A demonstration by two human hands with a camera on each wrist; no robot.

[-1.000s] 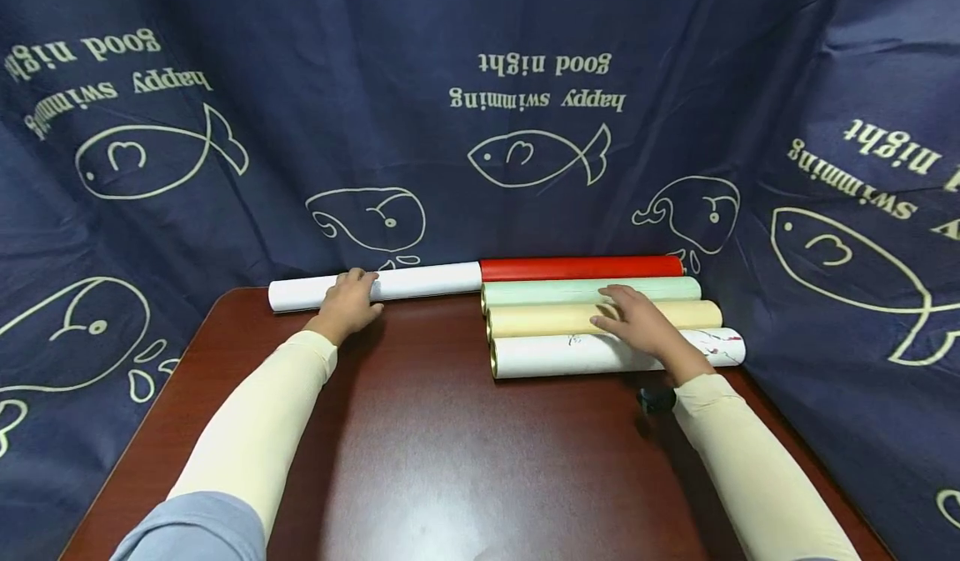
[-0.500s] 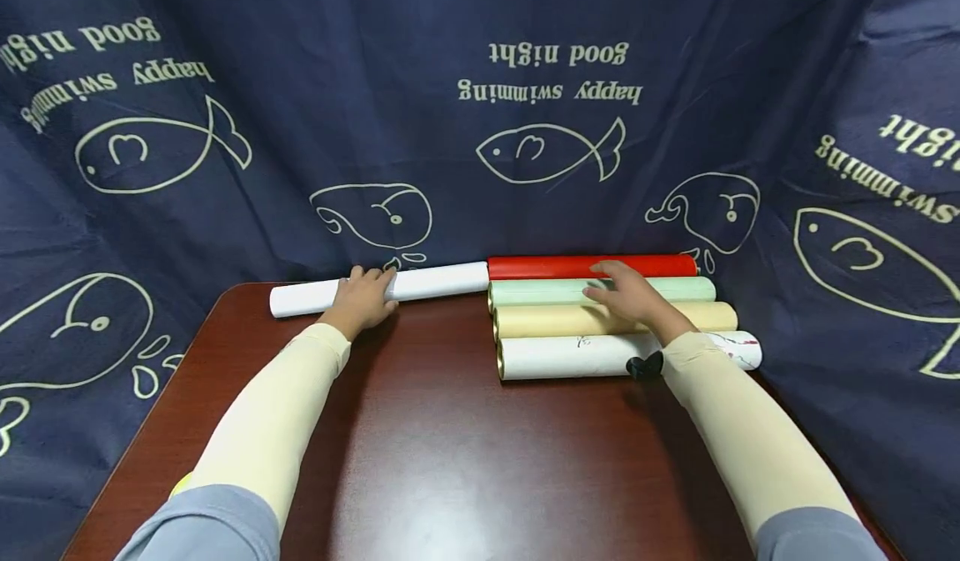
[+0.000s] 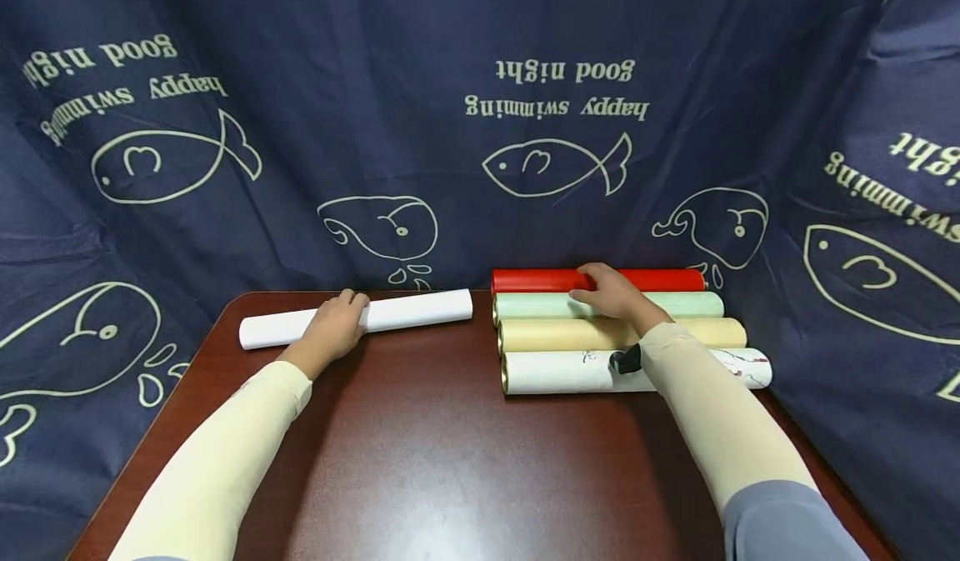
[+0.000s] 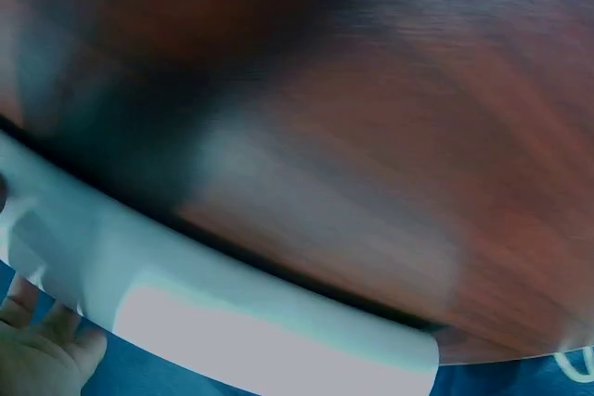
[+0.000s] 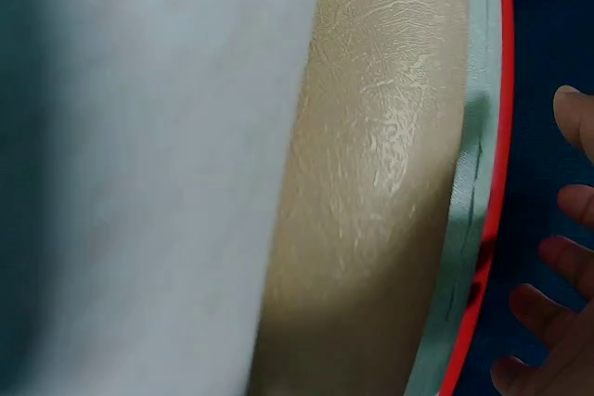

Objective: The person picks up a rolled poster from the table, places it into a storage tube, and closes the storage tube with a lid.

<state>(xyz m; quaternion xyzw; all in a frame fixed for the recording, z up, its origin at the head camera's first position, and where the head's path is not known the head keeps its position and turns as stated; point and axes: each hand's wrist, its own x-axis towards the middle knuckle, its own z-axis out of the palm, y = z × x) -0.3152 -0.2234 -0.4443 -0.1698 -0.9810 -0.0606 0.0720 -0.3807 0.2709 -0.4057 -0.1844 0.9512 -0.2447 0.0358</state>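
Note:
My left hand [image 3: 333, 328] grips a plain white wallpaper roll [image 3: 420, 311] near its middle, at the back left of the table. In the left wrist view the fingers [image 4: 42, 359] lie along one side of the roll. My right hand [image 3: 611, 294] reaches over the row of rolls, its fingertips at the red roll [image 3: 652, 279]. Under that hand lie a pale green roll [image 3: 532, 305] and a cream roll [image 3: 543, 335]. The right wrist view shows the fingers [image 5: 557, 312] spread and relaxed beyond the red edge.
In front of the cream roll lies a white roll with a printed pattern [image 3: 551, 373]. The dark red-brown table [image 3: 450, 461] ends at a navy fish-print curtain [image 3: 420, 127]. A small black device [image 3: 626, 359] is at my right wrist.
The white roll in my left hand has come away from the red roll's end, leftward and nearer to me. My right hand has moved back from the cream and green rolls to the red one.

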